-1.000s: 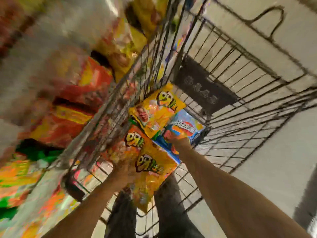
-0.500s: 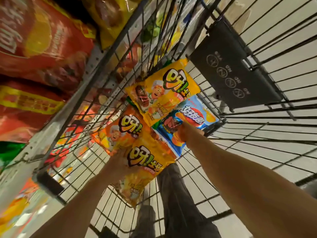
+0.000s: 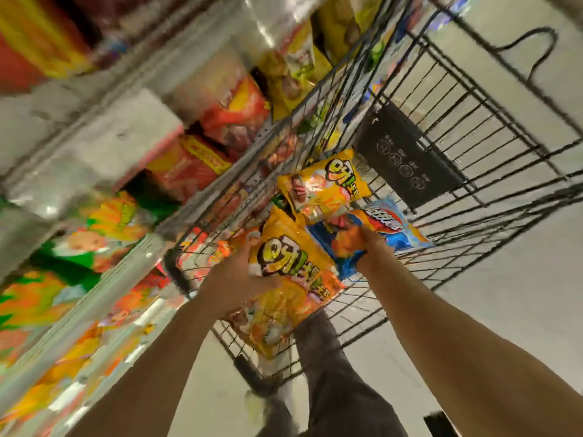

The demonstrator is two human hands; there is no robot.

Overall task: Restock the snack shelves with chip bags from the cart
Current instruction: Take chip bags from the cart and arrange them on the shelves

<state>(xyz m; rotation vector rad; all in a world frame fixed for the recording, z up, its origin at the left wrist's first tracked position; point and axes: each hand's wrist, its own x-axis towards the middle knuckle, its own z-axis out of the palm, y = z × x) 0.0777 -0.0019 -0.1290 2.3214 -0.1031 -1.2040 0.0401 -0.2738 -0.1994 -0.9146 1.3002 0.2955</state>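
— Two hands in the wire cart [image 3: 473, 127]: left hand [image 3: 233, 279] grasping a yellow chip bag [image 3: 293, 279]!
— Right hand [image 3: 369, 244] clutching the blue chip bag [image 3: 397, 228] on the cart's floor; another yellow bag [image 3: 325, 187] lies just beyond.

Yellow chip bags [image 3: 296, 263] in wire cart [image 3: 473, 127]

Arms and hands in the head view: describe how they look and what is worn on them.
Both forearms are bare up to the frame's lower edge; no sleeve shows. The left hand and right hand wear no gloves. No watch, bracelet or ring is visible on either, though motion blur hides fine detail. Below, between the arms, dark grey trousers show.
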